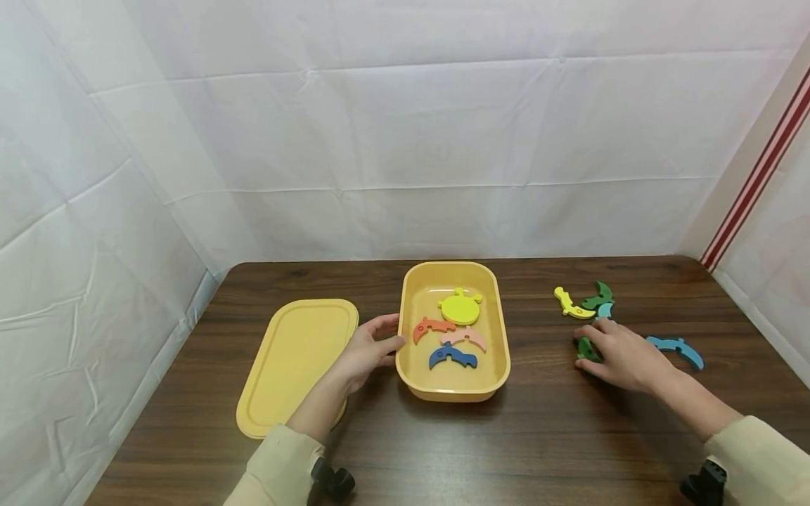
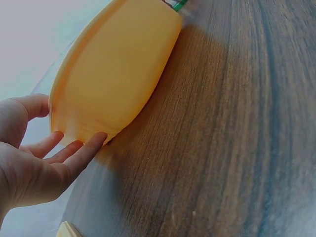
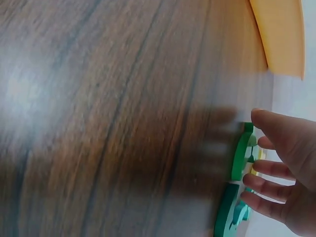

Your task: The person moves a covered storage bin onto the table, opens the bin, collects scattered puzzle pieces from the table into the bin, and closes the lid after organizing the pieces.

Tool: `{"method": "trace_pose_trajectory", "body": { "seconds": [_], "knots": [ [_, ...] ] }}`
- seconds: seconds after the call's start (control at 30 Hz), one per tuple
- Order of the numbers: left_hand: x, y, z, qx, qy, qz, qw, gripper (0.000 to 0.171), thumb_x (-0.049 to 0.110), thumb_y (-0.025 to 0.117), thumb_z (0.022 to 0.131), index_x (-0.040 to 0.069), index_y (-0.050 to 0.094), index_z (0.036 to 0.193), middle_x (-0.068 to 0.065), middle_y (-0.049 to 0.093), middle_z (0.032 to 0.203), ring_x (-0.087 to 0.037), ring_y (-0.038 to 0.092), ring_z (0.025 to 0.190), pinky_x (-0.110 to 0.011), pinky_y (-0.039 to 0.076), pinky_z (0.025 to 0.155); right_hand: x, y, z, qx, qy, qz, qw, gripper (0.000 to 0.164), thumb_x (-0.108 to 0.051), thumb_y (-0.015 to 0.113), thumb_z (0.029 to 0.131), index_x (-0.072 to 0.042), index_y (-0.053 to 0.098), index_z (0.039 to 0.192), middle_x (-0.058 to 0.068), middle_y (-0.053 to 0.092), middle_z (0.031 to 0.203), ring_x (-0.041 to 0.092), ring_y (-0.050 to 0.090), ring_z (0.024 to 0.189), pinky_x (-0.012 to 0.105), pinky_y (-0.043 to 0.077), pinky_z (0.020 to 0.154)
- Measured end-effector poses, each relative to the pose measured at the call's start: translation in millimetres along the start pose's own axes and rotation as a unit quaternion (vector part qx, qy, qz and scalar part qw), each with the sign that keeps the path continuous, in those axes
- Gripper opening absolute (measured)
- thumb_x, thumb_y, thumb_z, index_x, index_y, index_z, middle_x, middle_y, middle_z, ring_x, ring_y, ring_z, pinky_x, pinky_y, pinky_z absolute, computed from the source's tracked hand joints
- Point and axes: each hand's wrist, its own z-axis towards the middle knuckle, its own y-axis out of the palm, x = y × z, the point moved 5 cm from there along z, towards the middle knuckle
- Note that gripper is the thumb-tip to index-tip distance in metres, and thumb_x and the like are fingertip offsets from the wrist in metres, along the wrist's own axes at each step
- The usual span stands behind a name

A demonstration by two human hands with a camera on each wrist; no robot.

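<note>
My left hand (image 1: 372,346) touches the left side of a yellow plastic box (image 1: 500,358). Its fingers lie straight against the outer wall, with the thumb at the rim. Inside lie flat, animal-like pieces: a round yellow one (image 1: 460,310), an orange one (image 1: 433,327), a pink one (image 1: 467,338) and a dark blue one (image 1: 452,355). To the right, my right hand (image 1: 623,355) hovers over a green curved piece (image 1: 587,350), partly hidden beneath it. In the right wrist view its fingers are spread beside the green piece (image 3: 241,155); no grip shows.
Beyond the right hand lie a yellow piece (image 1: 572,305), another green piece (image 1: 598,296) and a light blue piece (image 1: 605,310). A blue curved piece (image 1: 678,348) is beside the right wrist. The flat yellow lid (image 1: 297,358) lies left of the box on the wooden table (image 1: 430,450).
</note>
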Motion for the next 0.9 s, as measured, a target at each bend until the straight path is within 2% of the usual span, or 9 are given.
{"method": "trace_pose_trajectory", "body": {
  "seconds": [0.17,0.3,0.43,0.63,0.8,0.9],
  "knots": [
    [0.0,-0.1,0.4,0.0,-0.002,0.0,1.0,0.048,0.009,0.059,0.088,0.008,0.045,0.133,-0.013,0.045,0.135,-0.027,0.055,0.111,-0.037,0.055,0.079,-6,2,4,0.031,-0.004,-0.003,0.999,0.04,-0.028,0.074,0.076,-0.007,0.06,0.107,0.011,0.053,0.095,0.022,0.056,0.072,0.035,0.048,0.056],
    [0.0,0.0,1.3,-0.001,0.0,0.002,1.0,0.047,0.009,0.059,0.088,0.007,0.045,0.133,-0.014,0.045,0.135,-0.026,0.055,0.111,-0.037,0.054,0.079,-7,5,6,0.041,0.015,-0.014,0.999,0.045,-0.031,0.073,0.077,-0.004,0.059,0.11,0.014,0.054,0.096,0.025,0.058,0.072,0.037,0.049,0.055],
    [0.1,0.2,1.4,-0.002,0.002,0.001,1.0,0.047,0.008,0.058,0.088,0.006,0.044,0.133,-0.014,0.045,0.136,-0.026,0.055,0.11,-0.037,0.054,0.079,-4,6,7,0.026,0.051,-0.015,0.998,0.049,-0.034,0.07,0.079,-0.002,0.056,0.113,0.019,0.054,0.098,0.029,0.058,0.074,0.041,0.049,0.055],
    [0.6,0.4,0.4,-0.001,-0.002,-0.002,1.0,0.048,0.008,0.059,0.088,0.007,0.045,0.134,-0.013,0.045,0.135,-0.027,0.055,0.111,-0.037,0.055,0.079,0,6,8,-0.01,0.105,-0.012,0.994,0.05,-0.04,0.066,0.081,0.0,0.055,0.108,0.019,0.054,0.094,0.028,0.057,0.071,0.04,0.047,0.053],
    [1.8,0.5,-1.4,-0.001,-0.002,0.001,1.0,0.048,0.008,0.058,0.088,0.008,0.044,0.134,-0.013,0.045,0.135,-0.028,0.054,0.112,-0.037,0.055,0.079,-1,6,10,-0.023,0.11,-0.004,0.994,0.047,-0.038,0.066,0.081,0.002,0.056,0.104,0.019,0.054,0.092,0.025,0.054,0.068,0.036,0.044,0.051],
    [1.9,0.7,-1.4,-0.001,-0.002,0.003,1.0,0.047,0.009,0.058,0.089,0.008,0.044,0.134,-0.013,0.045,0.135,-0.027,0.055,0.112,-0.037,0.054,0.08,-3,7,12,-0.021,0.103,-0.001,0.994,0.045,-0.035,0.067,0.081,0.002,0.057,0.105,0.021,0.054,0.095,0.027,0.056,0.069,0.04,0.047,0.053]
  ]
}}
